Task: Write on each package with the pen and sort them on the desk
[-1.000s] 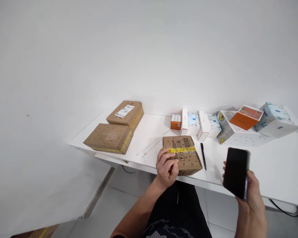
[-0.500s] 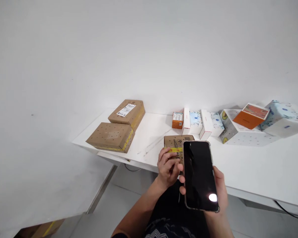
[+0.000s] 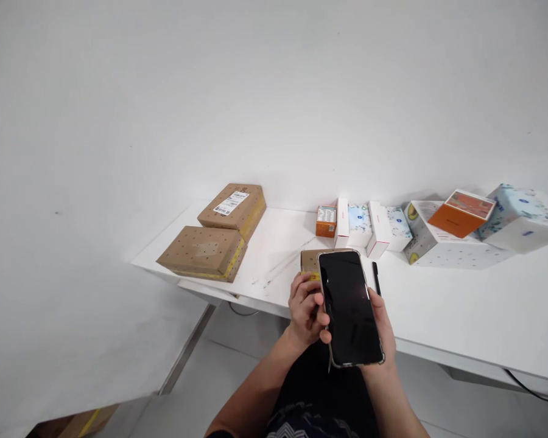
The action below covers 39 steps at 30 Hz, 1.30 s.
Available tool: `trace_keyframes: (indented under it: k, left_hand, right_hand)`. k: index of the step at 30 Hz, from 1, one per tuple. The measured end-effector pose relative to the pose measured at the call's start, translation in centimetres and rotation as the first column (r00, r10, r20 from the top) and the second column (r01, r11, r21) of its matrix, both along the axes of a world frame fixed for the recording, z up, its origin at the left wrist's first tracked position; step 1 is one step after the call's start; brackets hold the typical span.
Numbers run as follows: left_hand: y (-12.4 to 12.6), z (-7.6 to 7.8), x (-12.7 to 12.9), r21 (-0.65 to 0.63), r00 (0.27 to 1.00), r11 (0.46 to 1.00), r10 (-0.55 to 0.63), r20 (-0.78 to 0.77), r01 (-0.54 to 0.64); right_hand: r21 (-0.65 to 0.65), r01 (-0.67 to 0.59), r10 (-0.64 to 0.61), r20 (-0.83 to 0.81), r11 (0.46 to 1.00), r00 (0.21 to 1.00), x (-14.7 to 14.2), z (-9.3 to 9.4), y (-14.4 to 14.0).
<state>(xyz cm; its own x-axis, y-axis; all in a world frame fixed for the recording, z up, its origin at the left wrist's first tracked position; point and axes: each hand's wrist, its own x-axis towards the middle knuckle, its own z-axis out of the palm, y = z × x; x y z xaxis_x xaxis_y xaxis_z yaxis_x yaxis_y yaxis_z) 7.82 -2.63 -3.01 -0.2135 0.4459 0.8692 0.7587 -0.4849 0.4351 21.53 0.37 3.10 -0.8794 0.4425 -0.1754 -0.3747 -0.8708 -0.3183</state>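
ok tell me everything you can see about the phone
The phone is a dark slab with a black, unlit glossy screen that faces the camera, edged by what looks like a clear or silvery case. The right hand holds it from behind and below, fingers wrapped round its edges, upright and tilted slightly left. It hangs above the table's near edge, in front of the small brown box that the left hand rests on, hiding most of that box. Its back is not visible.
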Motion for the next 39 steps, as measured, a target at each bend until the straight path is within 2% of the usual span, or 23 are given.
trace_keyframes:
  k: [7, 21, 31, 36, 38, 39]
  left_hand:
    - [0.1, 0.2, 0.0, 0.014, 0.998, 0.999, 0.051, -0.030, -0.051]
    - [0.1, 0.3, 0.0, 0.002, 0.999, 0.999, 0.043, -0.025, -0.043]
    - [0.0, 0.4, 0.0, 0.016, 1.000, 1.000, 0.022, 0.002, -0.022]
    - [-0.1, 0.7, 0.2, 0.009, 0.999, 0.999, 0.041, -0.014, -0.041]
    - [-0.2, 1.0, 0.3, -0.017, 0.997, 0.997, 0.071, -0.030, -0.071]
    - [-0.2, 1.1, 0.3, -0.031, 0.996, 0.996, 0.083, -0.036, -0.084]
  right_hand:
    - [0.007, 0.022, -0.022, -0.002, 1.000, 1.000, -0.2, 0.2, 0.0]
    - [0.014, 0.040, -0.040, 0.010, 0.999, 0.999, -0.2, 0.4, -0.2]
    - [0.022, 0.026, -0.026, -0.002, 0.999, 1.000, -0.5, -0.2, 0.1]
    - [0.059, 0.081, -0.084, 0.059, 0.995, 0.995, 0.8, 0.5, -0.1]
    - [0.114, 0.170, -0.184, 0.130, 0.979, 0.974, 2.4, 0.9, -0.1]
    - [0.159, 0.245, -0.273, 0.181, 0.956, 0.945, 3.5, 0.9, 0.1]
